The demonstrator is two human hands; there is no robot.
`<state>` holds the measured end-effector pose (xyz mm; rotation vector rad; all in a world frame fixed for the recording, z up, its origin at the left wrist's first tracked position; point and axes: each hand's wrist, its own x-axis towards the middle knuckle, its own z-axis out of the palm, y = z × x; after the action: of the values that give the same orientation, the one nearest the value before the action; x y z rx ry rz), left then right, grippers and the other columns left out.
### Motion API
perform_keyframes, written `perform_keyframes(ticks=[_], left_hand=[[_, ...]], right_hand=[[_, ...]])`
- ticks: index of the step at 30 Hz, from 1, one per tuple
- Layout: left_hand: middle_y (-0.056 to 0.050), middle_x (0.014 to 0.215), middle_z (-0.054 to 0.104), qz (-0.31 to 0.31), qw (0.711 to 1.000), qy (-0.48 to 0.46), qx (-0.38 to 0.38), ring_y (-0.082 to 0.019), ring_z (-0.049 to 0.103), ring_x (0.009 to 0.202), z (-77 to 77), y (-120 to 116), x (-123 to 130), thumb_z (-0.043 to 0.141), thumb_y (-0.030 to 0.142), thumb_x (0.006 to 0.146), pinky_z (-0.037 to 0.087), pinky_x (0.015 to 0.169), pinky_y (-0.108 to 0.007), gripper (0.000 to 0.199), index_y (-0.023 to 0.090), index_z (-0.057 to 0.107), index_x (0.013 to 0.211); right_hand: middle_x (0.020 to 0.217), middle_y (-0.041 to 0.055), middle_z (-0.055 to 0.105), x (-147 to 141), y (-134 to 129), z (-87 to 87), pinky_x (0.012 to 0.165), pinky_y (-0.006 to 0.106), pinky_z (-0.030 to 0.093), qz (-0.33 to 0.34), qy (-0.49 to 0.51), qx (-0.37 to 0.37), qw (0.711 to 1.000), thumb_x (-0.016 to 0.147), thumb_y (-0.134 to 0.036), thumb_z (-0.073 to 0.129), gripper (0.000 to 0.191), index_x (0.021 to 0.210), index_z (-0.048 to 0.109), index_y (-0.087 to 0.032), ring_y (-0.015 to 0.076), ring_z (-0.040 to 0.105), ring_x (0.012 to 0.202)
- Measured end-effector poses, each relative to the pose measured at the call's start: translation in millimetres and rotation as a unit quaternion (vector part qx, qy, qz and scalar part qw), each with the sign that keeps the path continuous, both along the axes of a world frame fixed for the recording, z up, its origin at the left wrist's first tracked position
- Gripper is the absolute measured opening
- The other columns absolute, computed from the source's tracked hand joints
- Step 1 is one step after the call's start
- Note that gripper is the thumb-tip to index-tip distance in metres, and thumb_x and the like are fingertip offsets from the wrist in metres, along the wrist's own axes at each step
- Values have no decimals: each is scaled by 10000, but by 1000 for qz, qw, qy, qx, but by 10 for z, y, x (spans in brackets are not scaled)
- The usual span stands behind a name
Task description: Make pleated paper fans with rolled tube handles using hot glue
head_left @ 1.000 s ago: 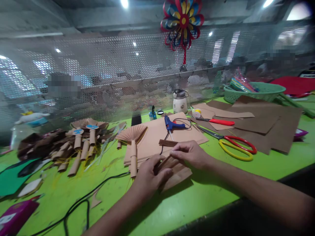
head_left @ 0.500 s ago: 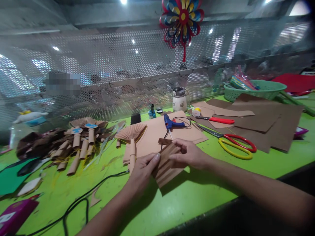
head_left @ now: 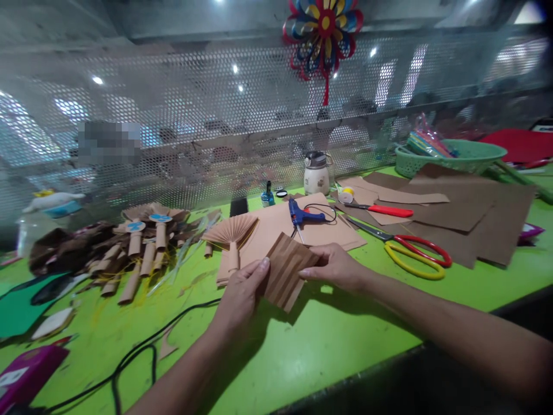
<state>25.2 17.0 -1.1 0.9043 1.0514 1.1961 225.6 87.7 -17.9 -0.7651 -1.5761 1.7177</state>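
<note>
A creased piece of brown paper (head_left: 286, 272) is stretched between my two hands above the green table. Its left edge is pinched by my left hand (head_left: 244, 288), thumb on top. Fingers of my right hand (head_left: 334, 268) grip the right edge. Just behind lie tan paper sheets (head_left: 276, 222), with a blue glue gun (head_left: 305, 216) on them. A pleated paper fan (head_left: 231, 230) with a rolled handle stands out beside my left hand.
Red-and-yellow scissors (head_left: 415, 256) and brown sheets (head_left: 449, 199) lie right, near a green basket (head_left: 453, 157). Paper fans (head_left: 147, 230) are piled left. A black cable (head_left: 142, 346) crosses the table (head_left: 345, 351). A cup (head_left: 316, 174) stands behind.
The creased paper has been turned and lifted, and its folded top strip no longer shows. My left hand has shifted slightly left and now overlaps the fan's handle.
</note>
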Motion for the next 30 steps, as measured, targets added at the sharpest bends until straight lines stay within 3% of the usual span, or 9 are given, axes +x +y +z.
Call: perform_keyframes(ticks=[5, 10, 12, 13, 17, 19, 25, 28, 30], left_hand=[[-74, 899, 731, 1, 994, 100, 36, -195, 649, 798, 50, -3, -17, 621, 431, 881, 500, 731, -308, 308, 147, 718, 953], [-52, 734, 658, -34, 955, 270, 119, -176, 589, 688, 111, 3, -65, 524, 440, 928, 465, 644, -304, 377, 165, 690, 730], [-69, 813, 669, -25, 913, 339, 225, -189, 611, 764, 92, -1, -64, 512, 360, 940, 490, 702, -324, 315, 177, 716, 785], [-80, 888, 675, -16, 877, 379, 294, -198, 619, 832, 74, -5, -57, 515, 306, 939, 499, 741, -335, 259, 190, 735, 864], [-100, 1046, 637, 5, 682, 517, 517, -190, 573, 909, -4, -48, 6, 529, 123, 903, 499, 730, -318, 329, 259, 684, 1159], [-99, 1016, 625, 2, 627, 542, 560, -182, 543, 877, -20, -82, 39, 535, 78, 885, 486, 701, -303, 363, 246, 660, 1181], [-116, 1003, 611, -13, 562, 580, 589, -212, 508, 923, -27, -155, 43, 553, 44, 874, 488, 785, -368, 362, 162, 604, 1212], [-126, 998, 613, 8, 543, 593, 595, -230, 511, 954, -41, -159, 35, 538, 58, 885, 498, 815, -395, 324, 139, 603, 1191], [-127, 991, 612, 20, 540, 596, 594, -237, 510, 957, -50, -152, 37, 539, 63, 883, 503, 816, -406, 310, 137, 607, 1176]], right_hand=[[734, 50, 689, 38, 34, 22, 683, 329, 467, 6, -10, 23, 1000, 633, -371, 850, 345, 819, 749, -99, 137, 584, 649], [532, -6, 595, 106, 115, 75, 512, 264, 375, -50, -33, 94, 994, 676, -335, 799, 226, 743, 753, -124, 96, 480, 490], [470, -22, 562, 122, 144, 91, 468, 251, 350, -70, -36, 95, 992, 721, -346, 751, 233, 803, 763, -129, 87, 442, 431], [486, -15, 585, 124, 151, 95, 470, 251, 368, -67, -26, 81, 994, 733, -354, 737, 247, 837, 765, -132, 93, 464, 433], [779, 55, 728, 102, 108, 100, 616, 290, 494, -37, 39, -3, 999, 664, -337, 794, 271, 845, 752, -140, 159, 637, 648], [798, 45, 729, 93, 66, 109, 651, 290, 500, -39, 50, -26, 998, 622, -301, 830, 271, 821, 740, -142, 163, 644, 678], [855, 53, 737, 125, 5, 185, 725, 308, 517, -26, 75, -51, 996, 699, -336, 806, 287, 922, 740, -167, 175, 672, 732], [999, 119, 739, 146, -10, 230, 845, 377, 520, 0, 97, -74, 993, 812, -563, 657, 455, 1001, 732, -155, 232, 693, 893], [1075, 145, 726, 151, -30, 242, 887, 420, 513, 38, 107, -80, 990, 800, -685, 595, 603, 1066, 708, -155, 263, 687, 974]])
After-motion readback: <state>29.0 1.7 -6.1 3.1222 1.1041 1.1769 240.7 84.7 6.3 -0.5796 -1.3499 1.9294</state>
